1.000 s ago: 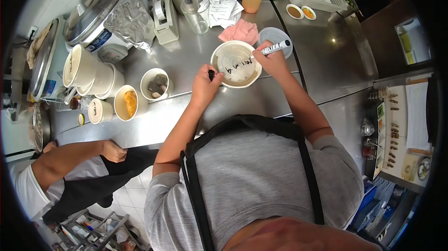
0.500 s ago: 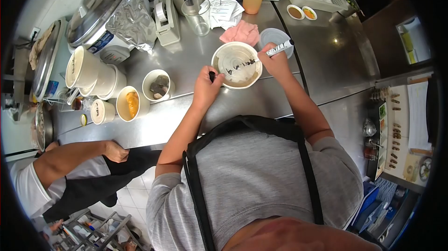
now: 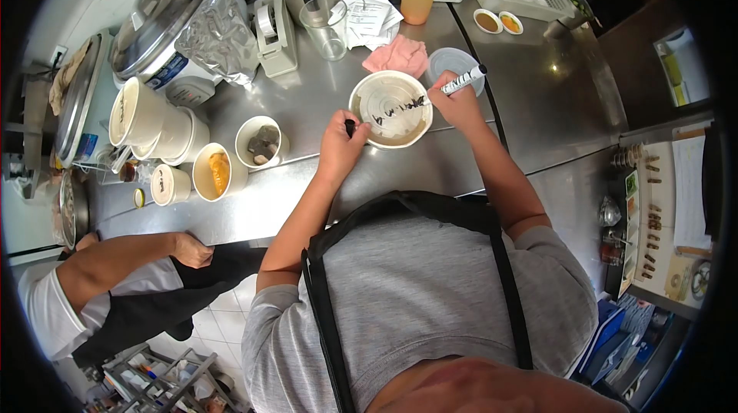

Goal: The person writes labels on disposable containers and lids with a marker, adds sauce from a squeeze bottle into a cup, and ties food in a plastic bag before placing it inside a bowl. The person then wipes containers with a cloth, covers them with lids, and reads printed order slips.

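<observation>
A round tub with a translucent lid (image 3: 388, 94) stands on the steel counter in front of me, black handwriting across its lid. My right hand (image 3: 455, 104) grips a white marker pen (image 3: 464, 79), its tip at the right end of the writing. At the tub's left edge, my left hand (image 3: 342, 141) is closed around a black marker cap (image 3: 350, 128) and rests against the rim. Behind the tub lies a crumpled pink cloth (image 3: 397, 56). A loose translucent lid (image 3: 448, 62) lies partly behind my right hand.
Left are an open tub with dark pieces (image 3: 262, 141), an orange-filled tub (image 3: 218, 173) and stacked tubs (image 3: 135, 112). Further back stand a tape dispenser (image 3: 277, 52), a clear cup (image 3: 326, 33) and paper slips (image 3: 371, 17). Another person's hand (image 3: 192, 250) is at the counter's front edge.
The marker has shifted very slightly to the right along the lid with my right hand. My left hand stays at the rim.
</observation>
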A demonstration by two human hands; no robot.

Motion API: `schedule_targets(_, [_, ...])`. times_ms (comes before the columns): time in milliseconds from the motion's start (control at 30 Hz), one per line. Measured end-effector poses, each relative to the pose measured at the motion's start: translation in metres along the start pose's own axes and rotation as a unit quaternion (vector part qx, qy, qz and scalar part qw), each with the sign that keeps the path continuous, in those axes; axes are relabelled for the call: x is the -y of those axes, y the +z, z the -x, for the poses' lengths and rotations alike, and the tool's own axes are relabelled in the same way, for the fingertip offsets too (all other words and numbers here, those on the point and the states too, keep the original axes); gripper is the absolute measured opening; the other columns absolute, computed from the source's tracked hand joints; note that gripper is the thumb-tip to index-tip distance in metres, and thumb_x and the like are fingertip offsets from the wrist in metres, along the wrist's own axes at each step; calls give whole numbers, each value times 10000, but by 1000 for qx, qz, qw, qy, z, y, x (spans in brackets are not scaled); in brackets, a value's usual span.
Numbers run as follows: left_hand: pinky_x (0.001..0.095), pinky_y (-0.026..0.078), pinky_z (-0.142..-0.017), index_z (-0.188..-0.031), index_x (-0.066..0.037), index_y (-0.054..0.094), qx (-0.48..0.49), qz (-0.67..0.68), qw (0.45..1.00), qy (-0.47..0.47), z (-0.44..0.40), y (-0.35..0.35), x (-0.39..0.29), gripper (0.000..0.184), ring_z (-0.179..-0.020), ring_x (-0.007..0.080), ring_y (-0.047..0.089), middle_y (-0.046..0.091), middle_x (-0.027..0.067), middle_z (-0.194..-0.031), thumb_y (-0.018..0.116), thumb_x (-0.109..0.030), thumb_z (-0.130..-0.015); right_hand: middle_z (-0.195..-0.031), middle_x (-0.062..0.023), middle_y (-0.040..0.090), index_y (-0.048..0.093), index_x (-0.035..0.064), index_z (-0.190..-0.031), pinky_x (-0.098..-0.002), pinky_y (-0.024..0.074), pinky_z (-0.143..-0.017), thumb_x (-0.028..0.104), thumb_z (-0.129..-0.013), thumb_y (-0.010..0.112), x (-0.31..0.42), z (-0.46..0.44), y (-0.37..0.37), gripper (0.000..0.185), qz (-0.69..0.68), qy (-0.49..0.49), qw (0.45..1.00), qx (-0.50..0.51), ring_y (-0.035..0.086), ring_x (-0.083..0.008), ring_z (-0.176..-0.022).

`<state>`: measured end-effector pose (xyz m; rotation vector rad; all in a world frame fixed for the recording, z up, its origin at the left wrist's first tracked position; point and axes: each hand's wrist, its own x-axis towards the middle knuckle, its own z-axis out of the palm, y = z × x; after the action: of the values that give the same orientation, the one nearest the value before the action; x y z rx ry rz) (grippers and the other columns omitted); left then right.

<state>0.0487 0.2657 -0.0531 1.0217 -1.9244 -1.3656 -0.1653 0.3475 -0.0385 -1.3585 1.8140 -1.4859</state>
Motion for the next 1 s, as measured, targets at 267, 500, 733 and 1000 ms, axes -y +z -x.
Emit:
schedule_targets(267, [299,407,-508,-911,-45,387,-1,-47,997,54,8,-8,-15,323,-532,188,499,494,92,-630,617,-127,-699,-634,0,498,466,45,-721,-199,354,-522,49,-733,555,64,0,50,89,-112,-53,989,80,440,-46,-582])
schedule_targets(500, [226,378,-551,-947,-55,383,22,16,996,79,24,-30,-28,296,-606,94,424,472,39,-714,574,-59,-721,-608,14,471,466,49,-703,-204,338,-476,59,-698,602,78,5,76,136,-103,-96,983,114,412,-44,-549])
schedule_targets(733, [281,399,-512,-948,-63,386,31,-30,994,98,32,-51,-20,277,-549,174,500,517,84,-695,548,-63,-724,-643,13,487,512,59,-788,-199,341,-486,85,-675,623,92,4,100,160,-81,-44,966,243,434,-48,-563])
schedule_targets(1000, [306,397,-514,-895,-78,401,32,55,994,90,37,-80,-10,243,-546,216,515,511,84,-629,561,-84,-712,-565,23,369,405,39,-645,-204,264,-465,74,-776,521,120,-9,121,179,-137,-155,975,77,311,-51,-523])
